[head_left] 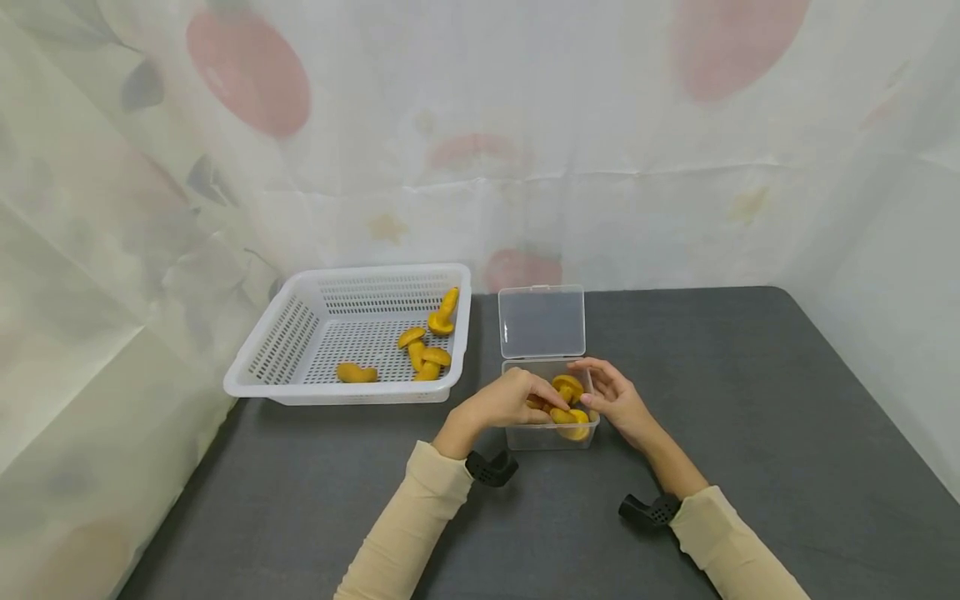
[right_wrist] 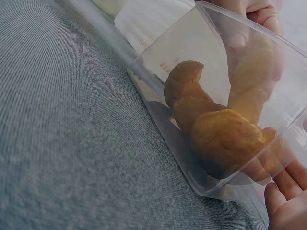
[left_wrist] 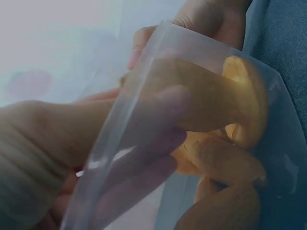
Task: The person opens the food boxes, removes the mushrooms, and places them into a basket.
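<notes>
A clear plastic box (head_left: pixel 528 438) holds several yellow mushrooms, one with its rounded cap (head_left: pixel 567 387) toward the back. My left hand (head_left: pixel 517 398) reaches over the left wall and pinches the stem of a yellow mushroom (left_wrist: pixel 206 98) inside. In the right wrist view that mushroom stands steeply against other mushrooms (right_wrist: pixel 225 141) at the bottom. At the box's right side is my right hand (head_left: pixel 618 402), its relaxed fingers touching the wall and rim from outside. The left fingertips are partly hidden behind mushrooms in the head view.
The box's clear lid (head_left: pixel 542 323) stands raised behind it. Left of the box, a white perforated basket (head_left: pixel 360 394) contains several more yellow mushrooms (head_left: pixel 444 312). Both containers rest on a dark grey table (head_left: pixel 720 392), with a patterned curtain (head_left: pixel 600 125) behind.
</notes>
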The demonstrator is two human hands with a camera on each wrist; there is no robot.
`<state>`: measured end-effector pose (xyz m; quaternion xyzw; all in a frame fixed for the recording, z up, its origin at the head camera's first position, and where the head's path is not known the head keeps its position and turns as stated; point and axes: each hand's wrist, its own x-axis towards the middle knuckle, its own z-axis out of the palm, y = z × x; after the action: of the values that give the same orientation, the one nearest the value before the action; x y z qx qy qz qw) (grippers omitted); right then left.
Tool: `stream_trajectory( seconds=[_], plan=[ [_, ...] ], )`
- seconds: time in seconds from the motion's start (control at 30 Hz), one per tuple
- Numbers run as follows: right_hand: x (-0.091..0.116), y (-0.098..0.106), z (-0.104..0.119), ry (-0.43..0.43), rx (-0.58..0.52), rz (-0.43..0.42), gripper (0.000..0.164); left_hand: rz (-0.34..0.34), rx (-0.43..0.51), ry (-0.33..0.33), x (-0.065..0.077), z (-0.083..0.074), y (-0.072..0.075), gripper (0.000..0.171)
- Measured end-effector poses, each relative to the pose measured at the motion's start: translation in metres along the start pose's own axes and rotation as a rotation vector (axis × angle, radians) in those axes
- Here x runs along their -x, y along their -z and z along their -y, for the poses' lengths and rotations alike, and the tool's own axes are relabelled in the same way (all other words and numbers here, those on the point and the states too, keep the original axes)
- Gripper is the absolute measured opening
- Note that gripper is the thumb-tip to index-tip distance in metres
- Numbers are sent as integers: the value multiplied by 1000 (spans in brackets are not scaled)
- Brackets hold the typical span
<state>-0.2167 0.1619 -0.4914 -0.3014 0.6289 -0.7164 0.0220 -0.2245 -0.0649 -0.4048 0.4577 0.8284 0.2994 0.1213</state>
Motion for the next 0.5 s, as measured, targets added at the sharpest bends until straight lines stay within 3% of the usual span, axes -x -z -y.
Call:
stream_trajectory(
  seconds=[0.5],
  plan=[
    [0,0,-1,5,-14,-4,46,-116,21,39,5,2,-1,28]
  ],
)
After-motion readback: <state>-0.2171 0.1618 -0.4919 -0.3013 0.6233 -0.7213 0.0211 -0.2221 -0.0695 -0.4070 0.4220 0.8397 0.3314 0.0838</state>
